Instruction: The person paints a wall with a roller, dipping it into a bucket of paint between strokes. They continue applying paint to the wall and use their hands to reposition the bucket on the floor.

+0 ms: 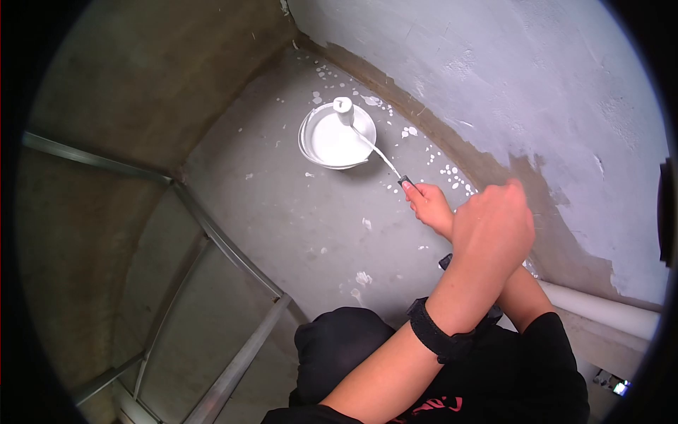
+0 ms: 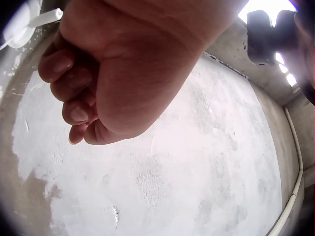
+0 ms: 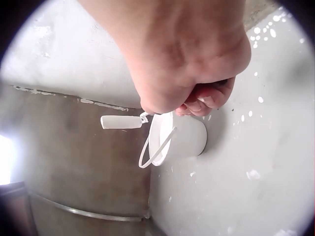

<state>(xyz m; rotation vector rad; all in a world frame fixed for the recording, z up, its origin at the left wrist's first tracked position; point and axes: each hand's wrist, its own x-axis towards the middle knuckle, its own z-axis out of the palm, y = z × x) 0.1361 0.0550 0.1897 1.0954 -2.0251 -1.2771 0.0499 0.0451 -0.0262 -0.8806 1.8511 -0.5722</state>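
Observation:
My right hand (image 1: 432,208) grips the dark handle of a small paint roller (image 1: 344,111), its thin white-coated rod reaching toward a white bucket (image 1: 337,165). In the head view the white roller head overlaps the bucket's far rim; in the right wrist view it stands out beyond the bucket's mouth. White paint (image 1: 335,140) shows inside the bucket. Raised over the right forearm, my left hand (image 1: 494,222) has its fingers curled in toward the palm. The left wrist view shows these fingers (image 2: 74,88) with nothing between them, in front of the pale wall.
White paint spots (image 1: 452,178) mark the grey floor (image 1: 282,205) near the wall. The right wall (image 1: 515,78) is coated pale above a bare brown strip. A metal frame (image 1: 233,254) stands on the left, and a white pipe (image 1: 600,307) runs low at right.

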